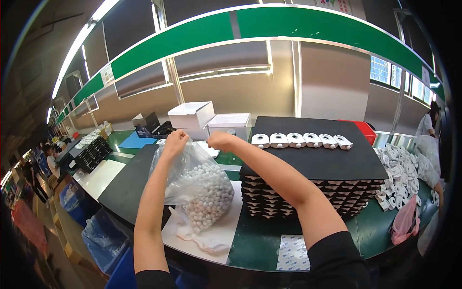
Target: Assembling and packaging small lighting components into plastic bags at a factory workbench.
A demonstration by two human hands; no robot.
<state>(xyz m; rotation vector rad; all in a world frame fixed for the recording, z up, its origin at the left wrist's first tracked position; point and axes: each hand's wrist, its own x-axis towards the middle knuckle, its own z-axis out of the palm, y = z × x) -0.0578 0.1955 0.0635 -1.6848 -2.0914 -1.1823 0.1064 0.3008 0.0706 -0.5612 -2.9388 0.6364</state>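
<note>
A clear plastic bag [168, 168] stands on the green workbench, full of small white balls [208, 195] in its lower part. My left hand [176, 143] is closed on the bag's gathered top edge. Held level with it, a little to the right, my right hand [222, 141] is also closed, fingers pinched at the other side of the bag's mouth; its fingertips are partly hidden. Under the bag lie a white sheet [174, 239] and a crumpled whitish plastic bag [211, 245].
Right of the bag rises a stack of black trays [308, 192], topped by white plastic parts [287, 140] in a row. Farther right are a heap of white parts [397, 173], a pink bag [405, 221] and a person [427, 125]. White boxes [191, 115] stand behind; blue bins [103, 238] at left.
</note>
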